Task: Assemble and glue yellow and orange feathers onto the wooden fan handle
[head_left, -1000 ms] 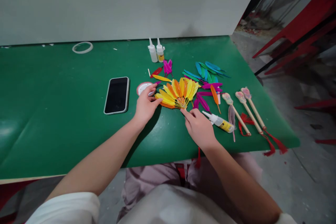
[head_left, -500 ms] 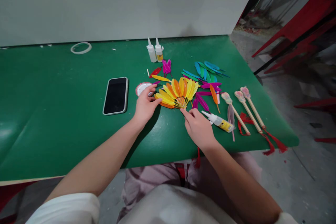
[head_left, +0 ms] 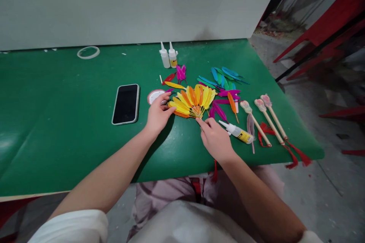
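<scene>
Feather fan points forward, its broad spread running left to right.

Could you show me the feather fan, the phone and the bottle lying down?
Feather fan (head_left: 196,99), head view: middle of its feathers.
Phone (head_left: 126,104), head view: its dark screen.
Lying bottle (head_left: 243,134), head view: its yellow label.

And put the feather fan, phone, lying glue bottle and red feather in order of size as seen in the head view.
1. Feather fan and phone, too alike to rank
2. Lying glue bottle
3. Red feather
</scene>
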Action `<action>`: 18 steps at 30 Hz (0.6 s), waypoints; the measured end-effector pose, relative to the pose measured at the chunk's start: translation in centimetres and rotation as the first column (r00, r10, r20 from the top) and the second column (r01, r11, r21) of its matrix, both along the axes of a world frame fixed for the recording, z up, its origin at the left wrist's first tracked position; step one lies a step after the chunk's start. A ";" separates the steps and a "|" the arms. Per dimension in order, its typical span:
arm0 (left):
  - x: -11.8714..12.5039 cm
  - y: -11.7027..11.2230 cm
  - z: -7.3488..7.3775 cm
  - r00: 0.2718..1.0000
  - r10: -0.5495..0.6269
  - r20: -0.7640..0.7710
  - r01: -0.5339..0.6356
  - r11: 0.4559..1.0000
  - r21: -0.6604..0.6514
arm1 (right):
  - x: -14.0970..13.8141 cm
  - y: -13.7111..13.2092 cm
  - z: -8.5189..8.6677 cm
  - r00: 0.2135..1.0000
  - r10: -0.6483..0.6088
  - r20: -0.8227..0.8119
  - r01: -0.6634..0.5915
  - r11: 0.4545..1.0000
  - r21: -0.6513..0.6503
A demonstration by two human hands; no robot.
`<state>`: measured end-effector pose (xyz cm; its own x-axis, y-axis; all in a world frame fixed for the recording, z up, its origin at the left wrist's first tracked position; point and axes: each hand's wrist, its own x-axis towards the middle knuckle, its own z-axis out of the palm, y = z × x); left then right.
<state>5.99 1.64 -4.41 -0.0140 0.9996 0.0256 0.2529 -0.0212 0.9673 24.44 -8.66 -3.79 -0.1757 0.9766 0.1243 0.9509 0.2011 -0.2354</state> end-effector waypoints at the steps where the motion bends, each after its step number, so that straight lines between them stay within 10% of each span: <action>1: 0.0 0.0 0.0 1.000 -0.001 -0.001 0.001 1.000 0.004 | 0.0 0.0 0.0 1.000 0.002 0.001 -0.002 1.000 0.000; 18: -0.7 -0.2 0.9 0.990 0.067 0.121 -0.067 0.998 -0.005 | 0.0 -0.2 -0.1 0.999 -0.015 -0.038 0.017 0.999 0.049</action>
